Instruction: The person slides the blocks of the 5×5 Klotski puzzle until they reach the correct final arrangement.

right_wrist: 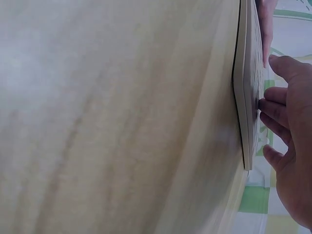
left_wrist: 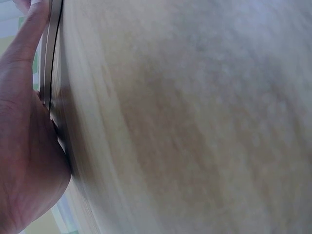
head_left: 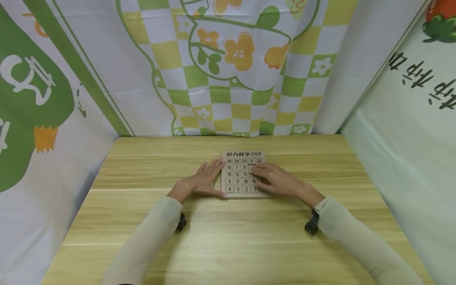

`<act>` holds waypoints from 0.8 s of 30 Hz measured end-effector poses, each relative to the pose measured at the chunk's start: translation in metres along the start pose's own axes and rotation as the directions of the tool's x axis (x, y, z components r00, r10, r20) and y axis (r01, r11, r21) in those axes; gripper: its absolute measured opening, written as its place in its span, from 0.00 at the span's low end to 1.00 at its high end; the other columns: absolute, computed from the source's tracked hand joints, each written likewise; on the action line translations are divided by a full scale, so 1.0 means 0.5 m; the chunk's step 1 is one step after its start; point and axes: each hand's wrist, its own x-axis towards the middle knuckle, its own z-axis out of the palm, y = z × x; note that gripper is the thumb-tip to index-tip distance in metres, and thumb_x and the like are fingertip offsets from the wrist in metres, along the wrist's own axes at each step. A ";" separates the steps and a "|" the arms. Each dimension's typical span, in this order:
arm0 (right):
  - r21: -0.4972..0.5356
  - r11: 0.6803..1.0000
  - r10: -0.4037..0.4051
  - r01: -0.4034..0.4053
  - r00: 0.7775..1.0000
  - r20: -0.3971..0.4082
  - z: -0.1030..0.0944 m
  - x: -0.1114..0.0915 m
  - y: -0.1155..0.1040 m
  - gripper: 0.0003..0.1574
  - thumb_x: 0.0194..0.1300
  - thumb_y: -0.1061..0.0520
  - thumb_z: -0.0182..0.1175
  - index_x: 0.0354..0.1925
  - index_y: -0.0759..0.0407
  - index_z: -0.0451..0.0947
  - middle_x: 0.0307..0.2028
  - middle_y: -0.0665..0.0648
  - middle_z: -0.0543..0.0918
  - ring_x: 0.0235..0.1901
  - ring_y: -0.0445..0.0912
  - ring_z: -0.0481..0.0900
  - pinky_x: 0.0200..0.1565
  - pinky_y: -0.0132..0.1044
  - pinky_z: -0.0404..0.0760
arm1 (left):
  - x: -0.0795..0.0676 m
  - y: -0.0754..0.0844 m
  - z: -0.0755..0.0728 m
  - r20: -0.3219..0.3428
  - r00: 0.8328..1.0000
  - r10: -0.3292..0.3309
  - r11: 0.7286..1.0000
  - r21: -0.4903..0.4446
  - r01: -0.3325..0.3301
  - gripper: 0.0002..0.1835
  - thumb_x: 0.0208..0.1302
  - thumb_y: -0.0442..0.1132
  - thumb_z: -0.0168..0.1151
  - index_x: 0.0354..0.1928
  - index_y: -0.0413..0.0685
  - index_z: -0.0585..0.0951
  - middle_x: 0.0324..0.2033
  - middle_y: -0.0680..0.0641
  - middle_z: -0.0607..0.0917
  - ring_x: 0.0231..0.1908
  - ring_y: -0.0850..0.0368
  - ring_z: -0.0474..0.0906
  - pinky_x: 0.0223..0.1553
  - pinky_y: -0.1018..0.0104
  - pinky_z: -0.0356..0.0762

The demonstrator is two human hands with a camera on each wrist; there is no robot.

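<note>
A flat number sliding puzzle (head_left: 246, 196) lies on the wooden table, with printed characters along its far edge and rows of numbered tiles. My left hand (head_left: 204, 180) rests along its left side, fingers stretched toward the upper left edge and thumb at the near left corner. Over the right part of the tiles is my right hand (head_left: 279, 180), its fingertips touching them and covering several numbers. Below the 9 tile a dark gap shows. In the right wrist view the board's side edge (right_wrist: 242, 87) is seen, with the right fingers (right_wrist: 277, 113) bent slightly against its face.
The light wood table (head_left: 249, 237) extends around the board. A green and yellow checked cloth (head_left: 228, 95) hangs at the back. White printed cloths hang at the left (head_left: 39, 158) and right (head_left: 402, 126). Black wrist cameras (head_left: 311, 223) sit below the cuffs.
</note>
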 end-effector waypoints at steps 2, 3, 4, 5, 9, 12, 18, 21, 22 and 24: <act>-0.001 1.000 0.003 -0.003 1.000 0.002 0.001 -0.005 -0.003 0.36 0.76 0.44 0.64 0.71 0.65 0.76 0.71 0.66 0.76 0.72 0.65 0.72 0.75 0.62 0.66 | 0.000 0.000 0.000 -0.003 1.000 0.000 1.000 -0.001 0.000 0.78 0.49 0.87 0.62 0.86 0.56 0.31 0.84 0.52 0.27 0.84 0.53 0.23 0.81 0.44 0.20; 0.000 1.000 0.003 -0.003 1.000 0.002 0.001 -0.008 -0.006 0.35 0.76 0.44 0.64 0.71 0.64 0.76 0.71 0.66 0.77 0.71 0.65 0.72 0.75 0.62 0.66 | -0.001 0.000 0.000 -0.003 1.000 0.000 1.000 -0.002 0.000 0.78 0.49 0.87 0.62 0.86 0.55 0.31 0.84 0.52 0.27 0.84 0.53 0.23 0.81 0.44 0.20; -0.005 1.000 0.003 -0.003 1.000 0.004 0.002 -0.010 -0.007 0.35 0.76 0.44 0.64 0.70 0.64 0.76 0.71 0.65 0.77 0.71 0.64 0.73 0.75 0.61 0.66 | -0.001 0.001 -0.001 -0.003 1.000 0.001 1.000 -0.001 -0.001 0.78 0.48 0.88 0.61 0.86 0.55 0.31 0.84 0.51 0.28 0.84 0.52 0.24 0.81 0.44 0.20; -0.007 1.000 0.003 -0.003 1.000 0.005 0.002 -0.012 -0.008 0.35 0.76 0.43 0.64 0.70 0.63 0.77 0.70 0.65 0.78 0.71 0.63 0.74 0.75 0.61 0.66 | -0.001 0.001 -0.001 -0.004 1.000 0.000 1.000 0.001 0.000 0.78 0.48 0.88 0.61 0.86 0.55 0.31 0.84 0.51 0.28 0.84 0.52 0.24 0.81 0.44 0.21; -0.014 1.000 -0.002 0.002 1.000 0.007 -0.001 -0.019 -0.017 0.35 0.76 0.42 0.64 0.69 0.63 0.78 0.68 0.65 0.80 0.70 0.62 0.76 0.76 0.62 0.65 | -0.002 0.002 -0.002 -0.008 1.000 0.008 1.000 -0.003 -0.008 0.79 0.47 0.88 0.61 0.86 0.52 0.33 0.85 0.49 0.30 0.84 0.50 0.26 0.81 0.43 0.22; -0.014 1.000 -0.014 0.014 1.000 0.001 -0.003 -0.022 -0.021 0.34 0.76 0.43 0.64 0.69 0.64 0.78 0.68 0.65 0.81 0.69 0.62 0.76 0.76 0.63 0.64 | -0.002 0.003 -0.003 -0.009 1.000 0.011 1.000 -0.008 -0.011 0.79 0.47 0.88 0.62 0.86 0.52 0.34 0.85 0.48 0.30 0.84 0.50 0.26 0.81 0.43 0.22; -0.023 0.999 -0.044 0.043 0.999 -0.023 -0.001 -0.023 -0.021 0.34 0.75 0.46 0.66 0.68 0.66 0.78 0.67 0.65 0.81 0.68 0.61 0.78 0.76 0.63 0.64 | -0.003 0.006 -0.004 -0.005 1.000 0.001 1.000 -0.012 -0.001 0.79 0.47 0.89 0.61 0.86 0.53 0.33 0.85 0.50 0.29 0.84 0.52 0.25 0.81 0.44 0.21; -0.022 0.998 -0.053 0.052 0.998 -0.032 0.000 -0.024 -0.020 0.33 0.75 0.47 0.66 0.67 0.67 0.79 0.66 0.66 0.82 0.67 0.61 0.79 0.76 0.64 0.64 | -0.004 0.006 -0.004 -0.007 1.000 0.001 1.000 -0.016 -0.001 0.79 0.47 0.88 0.61 0.86 0.53 0.33 0.85 0.50 0.29 0.84 0.51 0.25 0.81 0.44 0.22; -0.020 0.998 -0.056 0.055 0.998 -0.034 0.000 -0.023 -0.019 0.33 0.75 0.47 0.66 0.67 0.67 0.79 0.66 0.66 0.82 0.67 0.61 0.79 0.76 0.64 0.64 | -0.004 0.006 -0.004 -0.008 1.000 0.001 1.000 -0.016 -0.002 0.79 0.48 0.88 0.62 0.86 0.53 0.33 0.85 0.50 0.29 0.84 0.51 0.25 0.81 0.43 0.22; -0.017 0.998 -0.061 0.061 0.997 -0.036 0.000 -0.023 -0.018 0.33 0.74 0.47 0.67 0.67 0.67 0.79 0.65 0.66 0.82 0.66 0.61 0.79 0.75 0.64 0.64 | -0.004 0.007 -0.004 -0.008 1.000 0.003 1.000 -0.013 -0.003 0.78 0.48 0.87 0.62 0.86 0.53 0.33 0.85 0.50 0.29 0.84 0.52 0.24 0.81 0.43 0.21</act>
